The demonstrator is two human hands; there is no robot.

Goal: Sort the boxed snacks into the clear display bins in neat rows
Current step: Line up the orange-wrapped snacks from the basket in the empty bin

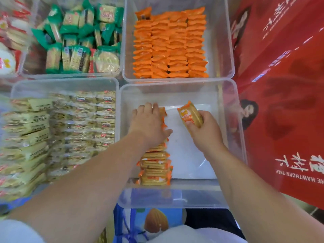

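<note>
1. So, both of your arms reached into the near right bin point(235, 120), the clear one closest to you.
2. Your left grip point(149, 121) lay flat with straight fingers, clenched on nothing, and pressed down on the far part of the row of packets point(156, 165) that ran along the bin's left side from the near wall away from you.
3. Your right grip point(205, 132) was curled around one orange packet point(190, 114), which it held above the bin's bare floor.
4. That packet hung to the right of the row, apart from it, with bare floor between the two.
5. Its long axis ran on a slant, from far-left to near-right, whereas the packets in the row lay crosswise, left to right.
6. My reading is that the packet needed a turn to lie crosswise before it could join the row's far end or start a second row beside it; which of the two, I cannot tell.
7. The right grip was the one to place it, as the left was nearer the row and seemed to be steadying it.
8. Beyond this bin, the far bin point(226, 50) held tidy orange rows point(170, 44).
</note>
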